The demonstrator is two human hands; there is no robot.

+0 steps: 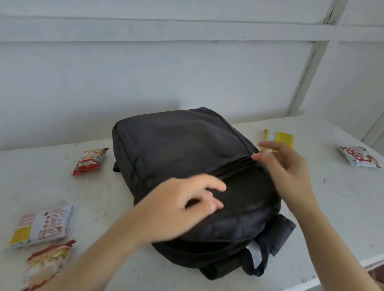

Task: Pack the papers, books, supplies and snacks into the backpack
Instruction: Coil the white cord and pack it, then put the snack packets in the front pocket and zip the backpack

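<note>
A black backpack (pixel 181 149) lies flat on the white table (pixel 346 197), its straps and top handle toward me. My right hand (pixel 285 171) pinches the zipper pull (pixel 254 154) at the right end of the front pocket's zipper. My left hand (pixel 180 205), blurred, is over the front pocket with thumb and forefinger apart and touching the fabric. Snack packs lie around the bag: a red one (pixel 89 162) at its left, a white and pink one (pixel 40 225) and a red and yellow one (pixel 47 265) near the front left.
A yellow packet (pixel 280 138) lies just behind my right hand. A white and red snack pack (pixel 359 156) sits at the far right. The table's front edge (pixel 308 290) runs diagonally at lower right. A white panelled wall (pixel 148 57) stands close behind the table.
</note>
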